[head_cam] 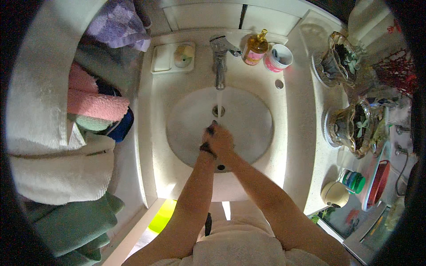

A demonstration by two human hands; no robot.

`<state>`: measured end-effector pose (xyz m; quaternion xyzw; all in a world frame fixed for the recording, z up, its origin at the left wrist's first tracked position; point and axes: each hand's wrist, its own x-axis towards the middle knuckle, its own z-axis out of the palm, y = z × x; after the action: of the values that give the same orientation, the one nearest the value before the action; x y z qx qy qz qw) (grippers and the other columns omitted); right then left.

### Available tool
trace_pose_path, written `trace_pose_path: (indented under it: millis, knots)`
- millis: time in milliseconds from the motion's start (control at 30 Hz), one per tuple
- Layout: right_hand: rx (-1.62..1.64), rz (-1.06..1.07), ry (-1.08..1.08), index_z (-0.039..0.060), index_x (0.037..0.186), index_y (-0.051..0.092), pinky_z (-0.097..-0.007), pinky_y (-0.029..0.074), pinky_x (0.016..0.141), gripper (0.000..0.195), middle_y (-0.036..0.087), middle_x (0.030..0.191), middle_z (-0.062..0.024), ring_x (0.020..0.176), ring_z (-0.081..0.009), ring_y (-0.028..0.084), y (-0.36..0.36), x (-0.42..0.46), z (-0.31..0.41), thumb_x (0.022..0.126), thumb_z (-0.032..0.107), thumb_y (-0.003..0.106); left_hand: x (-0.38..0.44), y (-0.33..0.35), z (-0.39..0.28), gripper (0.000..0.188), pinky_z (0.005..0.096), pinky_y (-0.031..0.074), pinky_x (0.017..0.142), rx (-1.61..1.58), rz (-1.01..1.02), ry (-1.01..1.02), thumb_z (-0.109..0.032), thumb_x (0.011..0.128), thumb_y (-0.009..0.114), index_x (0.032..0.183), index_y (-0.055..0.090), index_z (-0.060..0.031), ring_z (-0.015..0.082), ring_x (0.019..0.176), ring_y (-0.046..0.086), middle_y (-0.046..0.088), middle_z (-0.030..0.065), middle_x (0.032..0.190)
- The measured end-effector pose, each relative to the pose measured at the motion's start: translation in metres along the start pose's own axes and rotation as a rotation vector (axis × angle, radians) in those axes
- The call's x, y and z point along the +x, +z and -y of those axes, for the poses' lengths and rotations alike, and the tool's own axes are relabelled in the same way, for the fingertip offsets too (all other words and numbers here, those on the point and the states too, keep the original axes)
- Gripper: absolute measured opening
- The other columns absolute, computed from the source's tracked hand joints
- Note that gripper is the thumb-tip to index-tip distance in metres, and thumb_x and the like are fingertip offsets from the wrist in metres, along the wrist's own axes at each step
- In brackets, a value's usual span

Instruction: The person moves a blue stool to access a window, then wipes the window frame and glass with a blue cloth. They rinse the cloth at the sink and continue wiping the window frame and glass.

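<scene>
My left hand and my right hand are pressed together over the basin of a white sink. The right one is blurred and partly covers the left. A dark band circles my left wrist. Dark patches show at the left fingers; I cannot tell whether they are a small object or shadow. Just beyond the fingertips, a stream of water falls from a chrome faucet towards the drain.
Behind the basin stand a soap dish, an amber pump bottle and a white-and-pink cup. Towels hang at the left. Glass planters and a cream round container line the right ledge.
</scene>
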<state>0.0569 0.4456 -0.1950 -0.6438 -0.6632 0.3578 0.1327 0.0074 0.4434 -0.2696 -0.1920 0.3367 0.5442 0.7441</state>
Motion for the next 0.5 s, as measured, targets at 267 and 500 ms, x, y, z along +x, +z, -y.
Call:
trace_pose_path:
  millis: [267, 500]
  knots:
    - [-0.024, -0.054, 0.178, 0.0010, 0.096, 0.059, -0.0483, 0.046, 0.078, 0.032, 0.062, 0.094, -0.0231, 0.088, -0.0395, 0.059, -0.001, 0.019, -0.008, 0.082, 0.029, 0.057, 0.019, -0.017, -0.017, 0.026, 0.0338, 0.046, 0.084, 0.407, 0.042, 0.234, -0.023, 0.093, 0.044, 0.105, 0.054, -0.0024, 0.0214, 0.090, 0.056, 0.060, 0.0097, 0.100]
    - [0.381, -0.051, 0.355, 0.0007, 0.097, 0.058, -0.0430, 0.049, 0.072, 0.027, 0.063, 0.090, -0.0179, 0.086, -0.0346, 0.060, -0.004, 0.070, -0.065, 0.085, 0.024, 0.053, -0.024, 0.057, -0.021, 0.026, 0.0354, 0.048, 0.067, 0.210, -0.090, 0.125, -0.035, 0.090, 0.051, 0.087, 0.057, -0.0100, 0.0204, 0.072, 0.059, 0.061, 0.0035, 0.083]
